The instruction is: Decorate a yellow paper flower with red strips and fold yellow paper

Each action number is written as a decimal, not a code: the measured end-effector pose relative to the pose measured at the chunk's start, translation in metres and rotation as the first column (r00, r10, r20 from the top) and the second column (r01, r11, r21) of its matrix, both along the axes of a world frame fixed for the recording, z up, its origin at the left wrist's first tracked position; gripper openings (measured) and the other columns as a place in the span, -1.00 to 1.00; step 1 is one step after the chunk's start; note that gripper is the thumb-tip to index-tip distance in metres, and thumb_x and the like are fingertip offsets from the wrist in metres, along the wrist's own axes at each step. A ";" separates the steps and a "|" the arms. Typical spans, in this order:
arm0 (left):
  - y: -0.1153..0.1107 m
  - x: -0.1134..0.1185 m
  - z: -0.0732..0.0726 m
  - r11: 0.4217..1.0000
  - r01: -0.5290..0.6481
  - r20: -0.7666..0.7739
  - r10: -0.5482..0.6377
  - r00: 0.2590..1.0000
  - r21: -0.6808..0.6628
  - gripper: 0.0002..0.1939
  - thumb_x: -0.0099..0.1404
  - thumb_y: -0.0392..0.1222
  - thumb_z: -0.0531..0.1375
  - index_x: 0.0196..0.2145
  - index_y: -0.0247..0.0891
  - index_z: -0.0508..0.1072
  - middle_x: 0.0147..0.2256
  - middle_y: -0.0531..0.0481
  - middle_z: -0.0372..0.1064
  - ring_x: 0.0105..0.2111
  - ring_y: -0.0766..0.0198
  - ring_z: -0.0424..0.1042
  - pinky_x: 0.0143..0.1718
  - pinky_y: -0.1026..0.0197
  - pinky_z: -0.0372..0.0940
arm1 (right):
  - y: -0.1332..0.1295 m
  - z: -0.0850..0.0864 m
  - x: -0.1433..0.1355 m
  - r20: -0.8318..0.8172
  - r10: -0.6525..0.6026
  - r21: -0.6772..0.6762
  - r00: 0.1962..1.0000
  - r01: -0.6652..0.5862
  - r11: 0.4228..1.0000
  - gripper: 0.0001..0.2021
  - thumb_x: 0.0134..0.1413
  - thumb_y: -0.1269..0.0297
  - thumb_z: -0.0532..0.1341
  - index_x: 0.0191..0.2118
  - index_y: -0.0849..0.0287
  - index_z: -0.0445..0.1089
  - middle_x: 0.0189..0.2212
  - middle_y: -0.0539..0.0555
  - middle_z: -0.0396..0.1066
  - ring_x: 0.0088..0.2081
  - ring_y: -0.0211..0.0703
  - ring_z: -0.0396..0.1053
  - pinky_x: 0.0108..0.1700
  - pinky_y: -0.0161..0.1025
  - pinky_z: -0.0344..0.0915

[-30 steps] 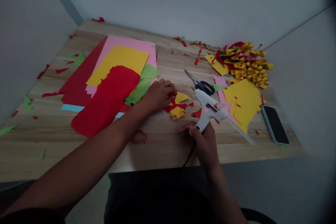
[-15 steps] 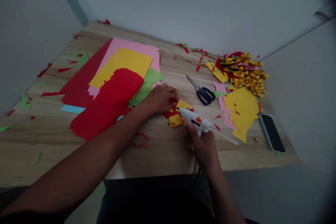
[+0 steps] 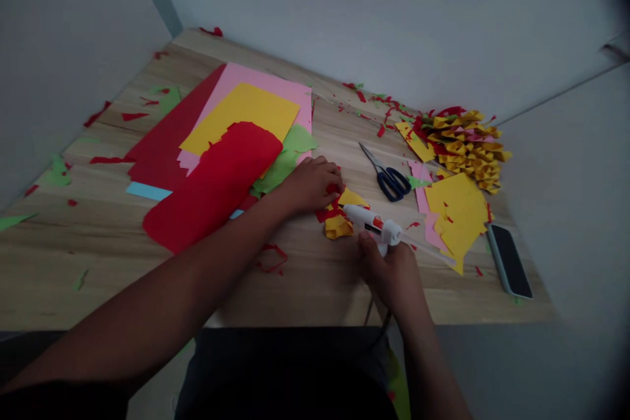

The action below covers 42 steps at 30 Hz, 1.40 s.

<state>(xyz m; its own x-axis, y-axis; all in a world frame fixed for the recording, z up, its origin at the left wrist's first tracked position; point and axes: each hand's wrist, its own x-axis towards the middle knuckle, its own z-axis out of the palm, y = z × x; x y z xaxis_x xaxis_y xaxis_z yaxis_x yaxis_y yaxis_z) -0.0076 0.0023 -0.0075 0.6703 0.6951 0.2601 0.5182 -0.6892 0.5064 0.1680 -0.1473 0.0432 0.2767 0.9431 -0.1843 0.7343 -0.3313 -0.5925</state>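
Note:
My right hand [image 3: 391, 269] is wrapped round a white glue gun [image 3: 367, 220], with a clear glue stick poking out of its back end. The gun's nozzle points left at a small cluster of folded yellow paper [image 3: 338, 228] and red pieces on the table. My left hand [image 3: 317, 184] has its fingers curled together over the red part of that cluster. What its fingertips pinch is partly hidden. Just left of this hand lie green paper pieces [image 3: 280, 164] and a rolled or folded red sheet [image 3: 216, 187].
Scissors [image 3: 391, 180] lie beyond the glue gun. A ruffled yellow and red paper piece [image 3: 470, 144], yellow sheets [image 3: 457, 210] and a phone [image 3: 509, 261] are at the right. Stacked sheets [image 3: 246, 111] lie back left. Scraps litter the table [image 3: 305, 295].
The view has shifted, so the table's contents appear slightly further right. The glue gun's nozzle seems a little further from my left fingertips. Both hands keep their hold.

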 end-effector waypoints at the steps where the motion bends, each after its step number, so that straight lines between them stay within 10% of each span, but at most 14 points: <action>1: 0.000 0.000 0.000 1.000 -0.001 0.000 0.001 1.000 -0.003 -0.82 0.27 -0.22 0.23 -0.19 -0.12 0.60 -0.06 0.01 0.51 0.01 0.11 0.36 0.03 0.06 0.16 | 0.001 0.001 0.000 0.017 0.009 -0.005 1.000 -0.009 1.000 -0.46 0.13 -0.18 0.08 -0.26 0.25 0.54 -0.52 0.18 0.50 -0.48 0.00 0.43 -0.44 -0.20 0.22; 8: -0.001 -0.001 -0.001 1.000 -0.004 0.014 0.004 1.000 0.001 -0.83 0.26 -0.22 0.23 -0.20 -0.11 0.60 -0.06 0.02 0.51 0.00 0.11 0.36 0.02 0.05 0.15 | 0.006 0.002 -0.001 0.197 0.090 -0.063 0.976 -0.079 0.995 -0.47 0.18 -0.12 0.02 -0.24 0.25 0.52 -0.46 0.24 0.52 -0.44 0.02 0.45 -0.43 -0.21 0.14; 29: 0.000 0.001 0.000 1.000 -0.003 -0.007 0.004 1.000 0.014 -0.82 0.27 -0.19 0.23 -0.19 -0.11 0.61 -0.06 0.01 0.51 -0.01 0.11 0.36 0.01 0.05 0.16 | 0.008 0.013 0.003 0.038 0.010 -0.073 0.999 -0.007 0.997 -0.50 0.19 -0.15 0.07 -0.45 0.18 0.48 -0.74 0.05 0.35 -0.61 -0.11 0.36 -0.49 -0.23 0.15; 37: 0.001 -0.001 0.003 1.000 0.005 0.006 -0.005 1.000 -0.015 -0.75 0.27 -0.20 0.22 -0.08 -0.14 0.55 -0.04 -0.03 0.50 0.00 0.08 0.36 0.04 0.04 0.16 | -0.022 0.013 0.006 -0.447 -0.212 0.140 0.869 0.302 0.943 -0.52 0.12 -0.17 0.19 -0.17 0.21 0.40 -0.72 -0.12 0.25 -0.67 -0.24 0.21 -0.58 -0.31 0.12; 42: -0.005 0.005 0.031 0.992 -0.058 0.170 0.038 0.985 0.113 -0.79 0.38 -0.10 0.14 -0.21 -0.23 0.52 -0.15 -0.09 0.49 -0.10 0.16 0.39 0.00 0.10 0.20 | -0.038 0.001 0.010 -0.748 -0.085 0.254 0.659 0.403 0.879 -0.58 0.14 0.04 0.18 0.05 0.15 0.30 -0.48 -0.06 0.42 -0.54 -0.27 0.31 -0.47 -0.30 0.27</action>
